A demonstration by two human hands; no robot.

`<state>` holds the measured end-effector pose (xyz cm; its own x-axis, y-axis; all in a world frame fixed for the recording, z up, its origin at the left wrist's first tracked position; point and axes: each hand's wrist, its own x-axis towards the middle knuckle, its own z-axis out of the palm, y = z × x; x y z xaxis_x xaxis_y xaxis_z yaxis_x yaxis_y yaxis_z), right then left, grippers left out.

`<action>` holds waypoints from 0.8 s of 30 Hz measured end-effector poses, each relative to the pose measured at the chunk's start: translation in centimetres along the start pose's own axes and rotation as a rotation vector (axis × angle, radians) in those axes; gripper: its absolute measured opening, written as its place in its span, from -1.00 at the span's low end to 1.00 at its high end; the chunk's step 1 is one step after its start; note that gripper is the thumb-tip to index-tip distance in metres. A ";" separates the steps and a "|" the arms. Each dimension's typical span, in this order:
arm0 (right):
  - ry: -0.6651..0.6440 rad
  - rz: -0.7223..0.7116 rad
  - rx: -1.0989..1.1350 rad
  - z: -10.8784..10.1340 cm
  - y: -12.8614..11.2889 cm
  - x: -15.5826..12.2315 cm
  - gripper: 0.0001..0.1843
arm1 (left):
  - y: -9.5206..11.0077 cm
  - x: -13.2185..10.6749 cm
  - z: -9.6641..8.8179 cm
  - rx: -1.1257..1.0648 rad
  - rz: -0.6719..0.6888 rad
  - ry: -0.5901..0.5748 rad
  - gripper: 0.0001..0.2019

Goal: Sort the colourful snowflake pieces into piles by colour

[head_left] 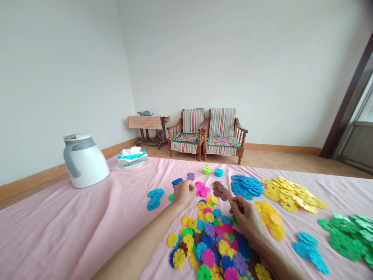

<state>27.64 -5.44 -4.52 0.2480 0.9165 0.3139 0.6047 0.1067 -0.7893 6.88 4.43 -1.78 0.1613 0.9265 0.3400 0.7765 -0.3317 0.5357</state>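
Note:
My left hand (pixel 184 193) is closed just left of a small pile of pink snowflake discs (pixel 202 189); whatever its curled fingers hold is hidden. Blue discs (pixel 176 181) lie behind it. My right hand (pixel 246 213) has thumb and fingers drawn together beside a pile of brown discs (pixel 220 190). I cannot make out anything between those fingertips. Between my forearms spreads a mixed heap of colourful notched discs (pixel 208 230). Orange-yellow discs (pixel 271 219) lie right of my right hand.
Sorted piles of blue discs (pixel 247 186), yellow discs (pixel 291 193) and green discs (pixel 348 235) lie rightward on the pink cloth (pixel 96 229). Small lime (pixel 206 170) and light-blue stacks (pixel 218 172) stand at the back. A white jug (pixel 89 163) and tissue pack (pixel 132 157) stand left.

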 end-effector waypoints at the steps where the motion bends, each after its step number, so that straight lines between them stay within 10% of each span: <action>1: -0.004 -0.004 0.002 0.0 0.0 0.0 -0.69 | 0.1 0.6 0.3 0.015 -0.012 0.004 -0.88; 10: -0.019 0.004 -0.001 0.2 0.4 0.4 -0.77 | 0.8 1.3 0.8 0.033 0.003 0.000 -0.90; 18: -0.045 0.005 -0.032 0.3 0.5 0.5 -0.80 | 2.6 -2.5 -1.4 -0.116 0.431 -0.419 -0.82; 24: -0.043 -0.006 -0.066 0.3 0.5 0.5 -0.82 | 2.8 -3.1 -1.8 -0.042 0.500 -0.478 -0.78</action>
<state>27.85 -4.83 -4.94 0.2128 0.9317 0.2945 0.6547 0.0878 -0.7508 7.45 0.31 0.10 0.7521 0.6338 0.1807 0.5163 -0.7370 0.4362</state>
